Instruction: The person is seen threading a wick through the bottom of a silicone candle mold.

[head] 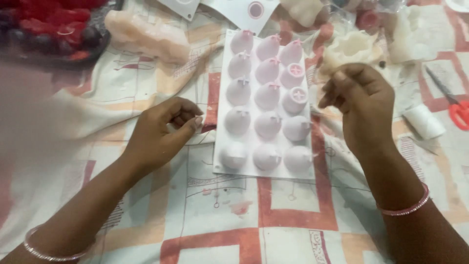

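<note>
A: Where are the hands?

B: Either side of a pale pink silicone mould (264,100) that lies flat on a patterned cloth (234,215) of red, peach and white. The mould is turned so its domed cups bulge upward in rows of three, several topped with a small cross-shaped slit.

A: And the left hand?

B: The left hand (159,132) rests on the cloth just beside the mould's left edge, fingers curled in loosely, thumb against the forefinger. I see nothing in it.

A: The right?

B: The right hand (364,105) is raised near the mould's upper right corner, fingertips (330,93) pinched together. Whether they hold something small, I cannot tell.

A: What else is about?

B: A white flower-shaped mould (349,49) just behind the right hand, a spool of white thread (424,122) and red-handled scissors (457,110) to the right, a peach-coloured lumpy mould (146,34) at upper left, and red pieces in a dark tray (53,29) in the corner.
</note>
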